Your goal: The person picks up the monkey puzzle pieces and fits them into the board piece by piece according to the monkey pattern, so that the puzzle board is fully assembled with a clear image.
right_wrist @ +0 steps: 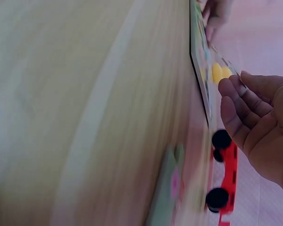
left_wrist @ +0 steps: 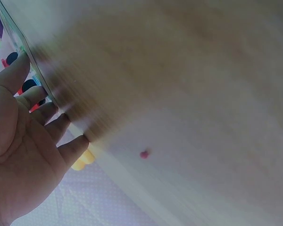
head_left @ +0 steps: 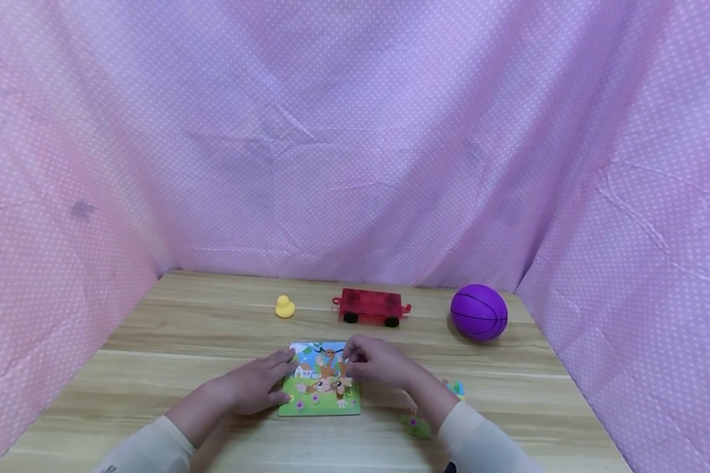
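Green-edged puzzle touches left fingers; right fingers pinch a piece

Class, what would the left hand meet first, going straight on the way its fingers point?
Most likely the puzzle board: the left hand seems to touch its left edge, though contact is unclear.

On the tabletop before me lies the puzzle board; behind it, duck left, wagon middle, ball right.
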Motion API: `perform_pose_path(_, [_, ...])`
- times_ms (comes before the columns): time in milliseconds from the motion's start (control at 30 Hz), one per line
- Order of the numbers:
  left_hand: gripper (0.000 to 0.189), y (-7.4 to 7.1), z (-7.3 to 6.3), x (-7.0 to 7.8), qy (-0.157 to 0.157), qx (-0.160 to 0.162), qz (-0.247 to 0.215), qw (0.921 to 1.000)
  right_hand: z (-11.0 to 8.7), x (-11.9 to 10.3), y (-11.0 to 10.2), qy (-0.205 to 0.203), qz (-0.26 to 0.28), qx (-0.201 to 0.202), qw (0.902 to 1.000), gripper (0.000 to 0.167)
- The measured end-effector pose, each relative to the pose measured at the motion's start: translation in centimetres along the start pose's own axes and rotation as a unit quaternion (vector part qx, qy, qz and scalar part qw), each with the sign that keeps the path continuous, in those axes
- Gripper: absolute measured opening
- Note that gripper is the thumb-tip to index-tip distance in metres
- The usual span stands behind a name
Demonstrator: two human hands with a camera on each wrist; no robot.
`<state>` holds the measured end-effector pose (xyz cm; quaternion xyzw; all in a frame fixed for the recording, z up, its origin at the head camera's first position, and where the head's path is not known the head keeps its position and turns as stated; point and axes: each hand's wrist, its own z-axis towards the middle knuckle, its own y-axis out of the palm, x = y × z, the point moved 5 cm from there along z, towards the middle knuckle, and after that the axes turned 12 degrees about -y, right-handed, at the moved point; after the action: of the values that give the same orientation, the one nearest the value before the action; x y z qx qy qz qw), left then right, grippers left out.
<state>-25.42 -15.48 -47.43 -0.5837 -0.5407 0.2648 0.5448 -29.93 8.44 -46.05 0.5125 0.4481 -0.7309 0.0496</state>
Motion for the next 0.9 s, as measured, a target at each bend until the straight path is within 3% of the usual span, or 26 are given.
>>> perform_pose_path(267, [0.066,0.1,0.0,-0.2,0.0,0.001,-0.001,1.0,2.4,0.1,2.3,0.04,0.016,0.0,0.9991,0.013])
perform_pose_path(367, [0.066,0.1,0.1,-0.2,0.002,0.001,-0.001,1.0,2.8,-0.2,2.8,0.038,-0.068,-0.012,0.9969,0.019])
perform_pose_path(433, [0.066,0.1,0.2,-0.2,0.005,0.001,0.002,1.0,2.9,-0.4,3.2,0.03,-0.162,-0.031,0.9859,0.027])
perform_pose_path(533, [0.066,0.1,0.3,-0.2,0.003,-0.002,0.007,1.0,2.8,-1.0,3.6,0.006,-0.271,-0.06,0.9606,0.04])
perform_pose_path(667, [0.065,0.0,0.3,-0.2,0.0,-0.003,0.007,1.0,2.9,-1.6,4.0,-0.019,-0.309,-0.082,0.9473,0.041])
perform_pose_path(900, [0.065,-0.1,0.1,-0.1,-0.002,-0.003,0.004,1.0,3.2,-1.3,4.7,-0.015,-0.335,-0.077,0.9389,0.034])
